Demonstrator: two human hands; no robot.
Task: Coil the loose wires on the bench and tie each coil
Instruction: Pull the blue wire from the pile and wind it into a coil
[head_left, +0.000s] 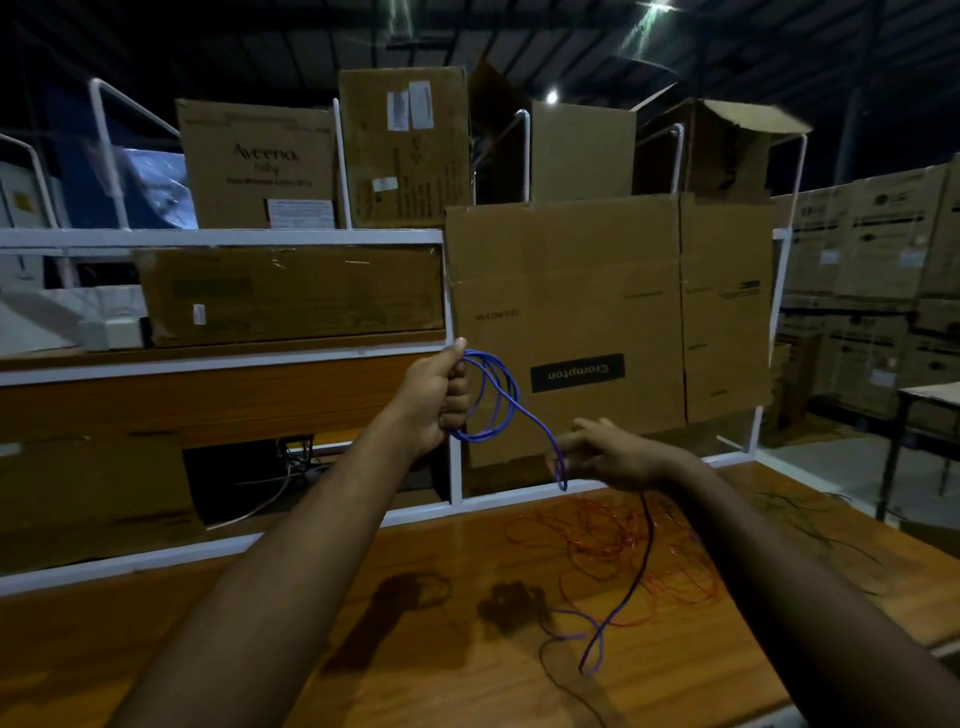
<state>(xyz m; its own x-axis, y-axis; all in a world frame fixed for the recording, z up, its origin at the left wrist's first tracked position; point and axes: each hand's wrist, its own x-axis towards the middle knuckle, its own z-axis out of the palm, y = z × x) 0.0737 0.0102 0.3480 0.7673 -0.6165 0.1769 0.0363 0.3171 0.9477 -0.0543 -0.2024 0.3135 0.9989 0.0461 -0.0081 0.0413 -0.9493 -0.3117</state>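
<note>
My left hand is raised above the bench and grips a small coil of blue wire, with several loops hanging beside my fist. From the coil the blue wire runs down to my right hand, which pinches it between the fingers. Below that hand the wire's tail drops to the wooden bench and ends in a loop near the front. A tangle of loose red wire lies on the bench under my right hand. A dark green wire lies further right.
A white metal rack stands behind the bench, loaded with cardboard boxes; a large Crompton box leans right behind my hands. More stacked cartons fill the right background. A thin dark wire curls near the bench's front edge.
</note>
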